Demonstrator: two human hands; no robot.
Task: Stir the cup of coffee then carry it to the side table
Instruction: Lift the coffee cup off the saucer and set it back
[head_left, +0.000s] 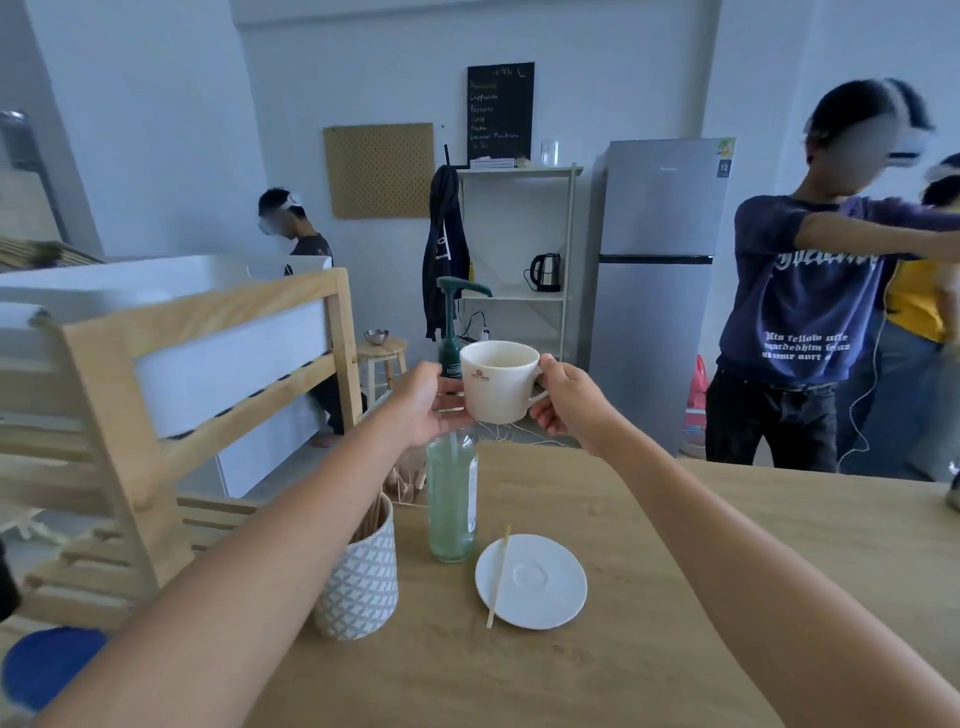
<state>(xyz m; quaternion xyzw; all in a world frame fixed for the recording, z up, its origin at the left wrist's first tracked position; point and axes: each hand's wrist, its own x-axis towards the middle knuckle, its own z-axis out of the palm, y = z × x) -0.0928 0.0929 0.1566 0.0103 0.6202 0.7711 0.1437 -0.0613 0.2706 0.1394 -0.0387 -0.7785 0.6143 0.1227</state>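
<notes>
Both forearms reached out over the wooden counter (649, 597), and between them, nearest the camera, sat a white saucer (531, 581) with a thin wooden stir stick (498, 574) laid across its left rim. That stick, set down with the saucer bare, suggested the stirring was done and the carry had begun.

Beyond the saucer, well above the counter, the white coffee cup (498, 382) was held up at arm's length. The right hand (569, 397) had its grip closed on the handle, thumb on top and fingers curled underneath, which would take the weight. The left hand (423, 402) pressed its fingers against the cup's far-left wall, thumb near the base, likely to steady the cup so nothing slopped out while it travelled.

The cup was a plain rounded mug shape with a small dark logo on its front. It was tilted slightly, and its inside looked pale; whether any coffee was in it could not be told from this angle.

Just left of the saucer stood a clear pump bottle (452, 504) of pale green syrup, its dark pump head rising behind the left hand. Left of that was a patterned white holder (358, 582) full of stir sticks. Behind the cup, on the floor past the counter's edge, a small round wooden stool (382, 353) carried a metal bowl (376, 336), possibly the side table meant.
</notes>
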